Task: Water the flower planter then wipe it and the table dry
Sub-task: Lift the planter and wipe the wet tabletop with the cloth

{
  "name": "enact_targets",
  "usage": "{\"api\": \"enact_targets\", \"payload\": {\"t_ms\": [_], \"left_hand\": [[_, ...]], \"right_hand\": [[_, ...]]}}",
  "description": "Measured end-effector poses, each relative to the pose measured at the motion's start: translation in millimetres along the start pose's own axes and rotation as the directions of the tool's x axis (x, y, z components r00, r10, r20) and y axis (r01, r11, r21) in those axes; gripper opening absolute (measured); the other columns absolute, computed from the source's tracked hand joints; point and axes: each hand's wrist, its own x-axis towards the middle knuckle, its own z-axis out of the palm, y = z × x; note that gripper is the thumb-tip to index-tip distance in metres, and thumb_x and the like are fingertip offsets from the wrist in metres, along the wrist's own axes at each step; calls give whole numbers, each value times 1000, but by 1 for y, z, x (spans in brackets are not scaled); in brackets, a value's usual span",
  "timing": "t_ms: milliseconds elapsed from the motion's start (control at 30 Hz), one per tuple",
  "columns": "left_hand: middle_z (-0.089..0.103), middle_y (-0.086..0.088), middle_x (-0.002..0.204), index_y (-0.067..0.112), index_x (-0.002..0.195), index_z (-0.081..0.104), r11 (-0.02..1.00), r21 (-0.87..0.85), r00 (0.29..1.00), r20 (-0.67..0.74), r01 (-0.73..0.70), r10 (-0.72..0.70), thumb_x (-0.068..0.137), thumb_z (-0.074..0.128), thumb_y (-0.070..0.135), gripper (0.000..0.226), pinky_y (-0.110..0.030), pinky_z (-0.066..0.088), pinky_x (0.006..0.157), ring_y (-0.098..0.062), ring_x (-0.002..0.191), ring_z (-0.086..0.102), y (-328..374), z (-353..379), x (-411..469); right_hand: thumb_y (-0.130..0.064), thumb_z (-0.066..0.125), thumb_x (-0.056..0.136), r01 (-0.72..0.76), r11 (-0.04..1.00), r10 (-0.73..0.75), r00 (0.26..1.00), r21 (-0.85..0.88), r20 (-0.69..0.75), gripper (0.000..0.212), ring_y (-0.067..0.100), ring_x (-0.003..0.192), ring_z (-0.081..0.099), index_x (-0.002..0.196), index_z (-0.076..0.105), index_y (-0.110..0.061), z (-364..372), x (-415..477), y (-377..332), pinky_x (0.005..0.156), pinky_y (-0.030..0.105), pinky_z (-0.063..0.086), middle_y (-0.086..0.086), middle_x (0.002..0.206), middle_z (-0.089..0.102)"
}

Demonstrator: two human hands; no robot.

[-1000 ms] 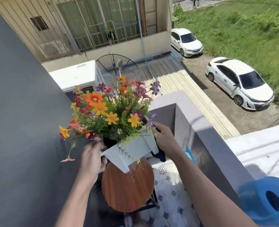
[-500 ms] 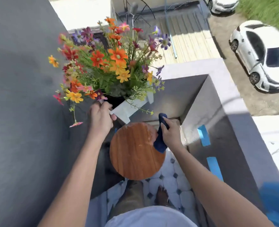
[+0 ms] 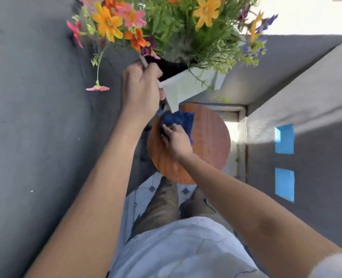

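Observation:
A white flower planter [image 3: 188, 85] full of orange, yellow, pink and purple flowers [image 3: 166, 23] hangs in the air above the table, tilted. My left hand [image 3: 141, 91] grips its near left rim. Below it stands a small round wooden table [image 3: 208, 143]. My right hand [image 3: 176, 141] presses a dark blue cloth [image 3: 178, 120] onto the table's far left part, just under the planter's lower corner.
A dark grey wall [image 3: 35, 127] runs close on the left. A grey parapet wall [image 3: 316, 101] with two blue patches [image 3: 284, 138] closes the right side. My legs and feet stand on a patterned tile floor [image 3: 146, 189] right before the table.
The view has tipped further down. My right hand has slid the cloth from the table's right edge across to its far left. My left hand still holds the planter lifted.

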Motion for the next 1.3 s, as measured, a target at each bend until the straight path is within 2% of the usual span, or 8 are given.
{"api": "enact_targets", "payload": {"t_ms": [133,300,533,633,900,1033,1167,1300], "left_hand": [[50,-22,59,14,67,52,1000,-8,1000,10,6,-6,78,46,20,14,-31,26,45,-15,30,44,6,-5,-2],[49,-24,67,5,78,50,999,-46,1000,0,13,-13,78,46,19,14,-30,24,46,-12,28,41,15,-11,0],[49,-26,63,4,72,49,999,-44,1000,-2,9,-9,80,47,17,15,-29,25,46,-13,29,40,15,-10,-1],[50,-26,63,3,68,47,999,-40,1000,-3,19,-19,81,47,16,18,-26,26,44,-13,28,39,13,-7,-2],[49,-22,57,6,64,45,997,-74,999,16,35,-34,82,45,12,18,-21,25,40,-15,29,36,4,-1,-6],[50,-13,46,9,60,45,996,-74,999,12,45,-45,82,46,12,21,-21,25,40,-20,31,31,-2,-1,-9],[51,-15,49,9,63,46,997,-61,999,15,42,-41,83,46,12,21,-21,25,40,-20,31,32,-7,-1,-11],[50,-16,51,8,65,46,996,-75,998,16,57,-56,85,45,12,20,-22,25,39,-20,33,31,-12,-1,-15]], "right_hand": [[-19,59,92,275,961,-263,944,-31,201,44,37,98,54,133,58,-4,33,-39,-24,72,46,52,17,104,60],[-14,56,90,406,909,-381,902,-97,205,38,35,92,58,125,64,-3,6,-32,8,73,45,53,15,99,62],[-15,55,94,-140,986,119,970,-89,-213,40,32,105,54,133,58,-7,-67,29,86,83,42,51,16,111,58],[-12,52,93,-184,981,164,957,-66,-238,42,32,104,52,135,55,-7,-52,26,71,78,39,49,15,109,57],[-12,62,89,229,971,-226,972,-61,63,36,35,83,57,124,63,-3,34,-71,-3,51,41,51,15,93,59],[-12,68,87,344,939,-334,928,-32,165,38,30,85,58,124,65,-6,38,-96,17,54,41,53,11,95,59],[-13,64,90,232,968,-225,971,-95,85,35,32,91,60,125,66,-8,-11,-78,64,67,44,55,12,98,60],[-14,57,95,-127,987,108,977,-97,-182,38,28,98,57,132,60,-8,-66,-48,116,78,34,49,12,107,59]]}}
